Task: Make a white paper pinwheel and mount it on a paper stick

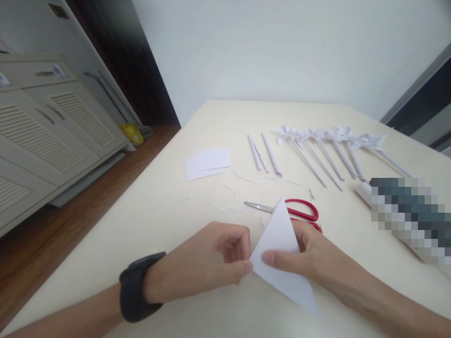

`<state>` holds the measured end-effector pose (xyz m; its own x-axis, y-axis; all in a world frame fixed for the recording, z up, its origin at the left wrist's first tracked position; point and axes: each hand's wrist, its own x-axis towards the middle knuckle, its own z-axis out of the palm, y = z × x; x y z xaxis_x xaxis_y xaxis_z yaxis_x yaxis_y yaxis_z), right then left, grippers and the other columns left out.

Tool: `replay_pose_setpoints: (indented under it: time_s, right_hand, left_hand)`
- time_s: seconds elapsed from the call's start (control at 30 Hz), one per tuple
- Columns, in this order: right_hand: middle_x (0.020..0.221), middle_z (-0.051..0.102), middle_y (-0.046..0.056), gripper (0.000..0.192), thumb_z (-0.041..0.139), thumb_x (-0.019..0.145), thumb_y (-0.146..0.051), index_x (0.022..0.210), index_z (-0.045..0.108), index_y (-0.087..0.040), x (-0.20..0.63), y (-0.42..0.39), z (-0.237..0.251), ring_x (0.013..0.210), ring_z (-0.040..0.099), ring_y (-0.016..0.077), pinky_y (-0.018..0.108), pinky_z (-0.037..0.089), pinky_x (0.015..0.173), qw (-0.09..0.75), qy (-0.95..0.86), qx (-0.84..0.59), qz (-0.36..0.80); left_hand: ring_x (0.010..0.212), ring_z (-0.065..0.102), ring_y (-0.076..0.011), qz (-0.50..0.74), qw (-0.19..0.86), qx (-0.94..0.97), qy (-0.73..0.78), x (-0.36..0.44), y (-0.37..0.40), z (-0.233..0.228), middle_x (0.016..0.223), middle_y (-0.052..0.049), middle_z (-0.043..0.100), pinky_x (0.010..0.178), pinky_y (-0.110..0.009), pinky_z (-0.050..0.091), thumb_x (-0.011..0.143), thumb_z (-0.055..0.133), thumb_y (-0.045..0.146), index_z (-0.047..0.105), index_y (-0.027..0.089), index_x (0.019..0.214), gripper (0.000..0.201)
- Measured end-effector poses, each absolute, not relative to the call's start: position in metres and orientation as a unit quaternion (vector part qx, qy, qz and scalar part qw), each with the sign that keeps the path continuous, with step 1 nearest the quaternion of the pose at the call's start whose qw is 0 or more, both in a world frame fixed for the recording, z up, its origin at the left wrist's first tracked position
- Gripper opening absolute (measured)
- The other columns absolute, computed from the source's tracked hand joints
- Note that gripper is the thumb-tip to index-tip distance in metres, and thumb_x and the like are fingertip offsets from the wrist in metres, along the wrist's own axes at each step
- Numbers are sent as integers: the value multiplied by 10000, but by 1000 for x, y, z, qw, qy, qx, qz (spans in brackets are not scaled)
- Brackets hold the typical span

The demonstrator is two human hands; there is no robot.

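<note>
Holding folded paper (276,234) over the desk (151,206), just in front of scissors (299,215); facing paper sheets (213,159) at back left, paper tubes (271,154) behind the scissors, pinwheels (340,134) right of the tubes; having a cabinet (56,136) left of the desk.

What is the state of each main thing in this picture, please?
Folded paper: triangular, held
Right hand: closed on the paper, thumb on top
Left hand: curled, at the paper's corner
Scissors: lying, blades seemingly closed
Paper sheets: flat, overlapping
Paper sticks: rolled, lying
Pinwheels: assembled, lying in row
Paper scraps: loose
Cabinet doors: shut
</note>
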<state>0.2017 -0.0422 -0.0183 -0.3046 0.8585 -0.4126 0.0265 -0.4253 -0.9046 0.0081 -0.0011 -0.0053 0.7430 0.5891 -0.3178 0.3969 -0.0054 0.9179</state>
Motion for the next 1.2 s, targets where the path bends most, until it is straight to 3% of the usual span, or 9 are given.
replay_pose_setpoints:
  time_s: [0.27, 0.67, 0.93, 1.2]
  right_hand:
    - [687, 629, -32, 78, 647, 717, -232, 760, 593, -195, 196, -48, -11, 608, 585, 110, 181, 427, 498, 309, -450, -537, 643]
    - [680, 532, -31, 98, 612, 760, -269, 714, 573, -192, 211, -30, -6, 616, 514, 91, 191, 365, 523, 357, -514, -499, 599]
    - [639, 494, -34, 144, 637, 711, -242, 629, 535, -182, 215, -25, -3, 560, 456, 91, 211, 330, 504, 321, -527, -556, 557]
    - [651, 505, -33, 130, 610, 743, -241, 697, 500, -191, 211, -31, -8, 606, 473, 103, 222, 351, 548, 253, -550, -510, 611]
  left_hand:
    - [556, 495, -102, 106, 628, 680, 362, 10, -2, -7, 589, 33, 514, 549, -235, 397, 765, 536, 248, 426, 168, 637, 187]
    - [542, 471, -101, 63, 617, 698, 358, 9, -1, -3, 570, 38, 495, 526, -231, 374, 743, 503, 144, 405, 171, 608, 169]
    - [559, 342, -82, 172, 617, 678, 361, 3, 9, -3, 595, 58, 362, 504, -215, 267, 784, 485, 171, 363, 172, 623, 202]
    - [542, 354, -68, 282, 639, 610, 375, 4, 8, -7, 591, 61, 394, 491, -196, 258, 794, 529, 195, 400, 163, 644, 200]
